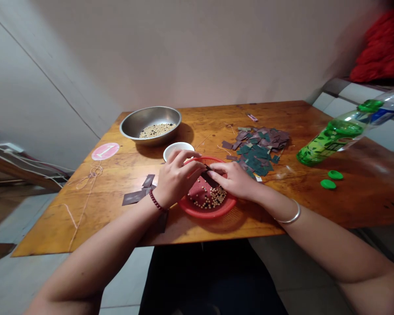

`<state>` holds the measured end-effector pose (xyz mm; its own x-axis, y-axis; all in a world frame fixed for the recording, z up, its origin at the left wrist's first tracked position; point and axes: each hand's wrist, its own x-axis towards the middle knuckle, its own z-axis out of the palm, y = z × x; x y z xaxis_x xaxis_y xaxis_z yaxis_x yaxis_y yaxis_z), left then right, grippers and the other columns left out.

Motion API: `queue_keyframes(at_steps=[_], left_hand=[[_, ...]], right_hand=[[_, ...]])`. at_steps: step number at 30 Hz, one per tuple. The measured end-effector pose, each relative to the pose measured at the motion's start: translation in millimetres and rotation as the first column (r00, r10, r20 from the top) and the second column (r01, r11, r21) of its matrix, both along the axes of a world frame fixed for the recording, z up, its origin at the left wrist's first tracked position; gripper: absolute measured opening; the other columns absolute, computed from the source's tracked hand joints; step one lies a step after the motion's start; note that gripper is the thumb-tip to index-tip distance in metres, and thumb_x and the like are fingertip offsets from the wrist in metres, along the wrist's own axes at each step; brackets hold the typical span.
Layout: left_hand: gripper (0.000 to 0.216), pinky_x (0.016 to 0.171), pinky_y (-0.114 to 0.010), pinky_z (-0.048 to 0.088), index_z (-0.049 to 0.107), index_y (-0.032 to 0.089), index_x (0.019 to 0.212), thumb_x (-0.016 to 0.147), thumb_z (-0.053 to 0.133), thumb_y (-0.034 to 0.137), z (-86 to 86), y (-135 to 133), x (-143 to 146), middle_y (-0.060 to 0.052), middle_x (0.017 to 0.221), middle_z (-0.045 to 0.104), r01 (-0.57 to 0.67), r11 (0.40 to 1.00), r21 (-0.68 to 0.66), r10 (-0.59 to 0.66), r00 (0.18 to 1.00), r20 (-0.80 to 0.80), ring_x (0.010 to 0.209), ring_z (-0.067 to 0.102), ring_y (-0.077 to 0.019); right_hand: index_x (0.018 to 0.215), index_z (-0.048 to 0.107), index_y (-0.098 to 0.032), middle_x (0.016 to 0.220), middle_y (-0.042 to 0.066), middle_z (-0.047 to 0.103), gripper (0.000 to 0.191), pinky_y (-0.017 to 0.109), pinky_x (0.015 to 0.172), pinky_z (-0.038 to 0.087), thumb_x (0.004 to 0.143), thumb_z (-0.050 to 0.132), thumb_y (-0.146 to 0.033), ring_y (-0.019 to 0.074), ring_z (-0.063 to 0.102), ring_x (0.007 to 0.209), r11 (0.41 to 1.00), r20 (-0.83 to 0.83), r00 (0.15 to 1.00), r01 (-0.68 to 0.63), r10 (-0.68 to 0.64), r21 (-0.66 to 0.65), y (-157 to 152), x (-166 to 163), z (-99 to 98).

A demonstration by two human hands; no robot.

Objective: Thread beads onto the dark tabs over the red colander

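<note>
A dark rectangular piece (210,178), of a material I cannot make out, is pinched between the fingers of both my hands. My left hand (175,178) bends over the left side of a red plastic basket (207,215), its fingertips at the piece's upper end. From the right, my right hand (239,180) grips the same piece with thumb and fingers. Inside the basket lie many pale beans (216,199) and a few dark ones, partly hidden by my hands. Behind my left hand a small white bowl (175,147) shows in part.
A steel bowl (136,132) of mixed beans stands at the back left. Dark flat pieces lie in a pile (259,151) on the right and a small group (134,197) on the left. Green bottle (331,138), green caps (328,183), pink number disc (105,151) and loose string (92,175) lie around.
</note>
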<state>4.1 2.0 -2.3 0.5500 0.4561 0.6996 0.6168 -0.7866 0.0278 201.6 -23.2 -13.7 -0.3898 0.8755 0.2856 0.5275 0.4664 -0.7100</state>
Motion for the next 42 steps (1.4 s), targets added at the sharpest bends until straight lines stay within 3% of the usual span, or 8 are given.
queue_keyframes(at_steps=[5,12,25,36,42], left_hand=[[0.008,0.085,-0.035,0.046,0.068,0.027,0.087,0.08,0.064,0.027,0.2,-0.2,-0.9,-0.002,0.102,0.063,0.019,0.999,0.045,-0.019,1.0,-0.009,0.095,0.05,-0.0189],[0.007,0.081,-0.033,0.046,0.068,0.026,0.084,0.081,0.063,0.028,-1.7,0.7,-1.4,-0.003,0.098,0.061,0.013,0.998,0.058,-0.013,1.0,-0.01,0.092,0.05,-0.0184],[0.006,0.082,-0.035,0.047,0.067,0.024,0.083,0.081,0.062,0.023,-0.8,-0.3,1.2,-0.003,0.092,0.06,0.037,0.999,0.038,-0.037,0.999,0.002,0.089,0.051,-0.0183],[0.005,0.081,-0.034,0.046,0.067,0.023,0.082,0.081,0.062,0.023,-1.9,-0.3,1.7,-0.003,0.092,0.061,0.003,0.999,0.041,-0.004,1.0,0.016,0.088,0.051,-0.0181],[0.004,0.082,-0.034,0.047,0.066,0.022,0.081,0.081,0.062,0.023,-0.9,0.0,2.0,-0.003,0.09,0.06,0.033,0.999,0.038,-0.033,0.999,0.016,0.087,0.051,-0.0174]], right_hand=[[0.097,0.067,-0.018,0.079,0.003,0.068,0.023,0.024,0.062,0.038,0.088,0.048,-0.027,0.0134,0.057,0.066,1.0,0.011,1.0,-0.003,0.003,-0.017,0.0,-0.7,-0.5],[0.078,0.067,-0.017,0.063,0.0,0.061,0.026,0.023,0.057,0.032,0.088,0.048,-0.031,0.0105,0.049,0.058,1.0,0.09,0.996,0.009,-0.011,0.024,0.5,0.5,-0.4],[0.073,0.068,-0.015,0.061,0.0,0.059,0.033,0.024,0.055,0.03,0.089,0.046,-0.035,0.0101,0.046,0.055,1.0,0.041,0.999,0.024,-0.025,0.009,-1.8,-0.7,0.2],[0.081,0.07,-0.015,0.069,0.002,0.066,0.032,0.024,0.059,0.037,0.089,0.047,-0.035,0.0124,0.054,0.061,1.0,-0.024,1.0,0.001,-0.001,0.004,-1.2,-1.1,-0.8],[0.096,0.071,-0.017,0.084,0.004,0.072,0.028,0.025,0.066,0.043,0.089,0.049,-0.032,0.0153,0.062,0.071,1.0,-0.063,0.998,-0.012,0.011,-0.006,-0.1,-1.3,-2.9]])
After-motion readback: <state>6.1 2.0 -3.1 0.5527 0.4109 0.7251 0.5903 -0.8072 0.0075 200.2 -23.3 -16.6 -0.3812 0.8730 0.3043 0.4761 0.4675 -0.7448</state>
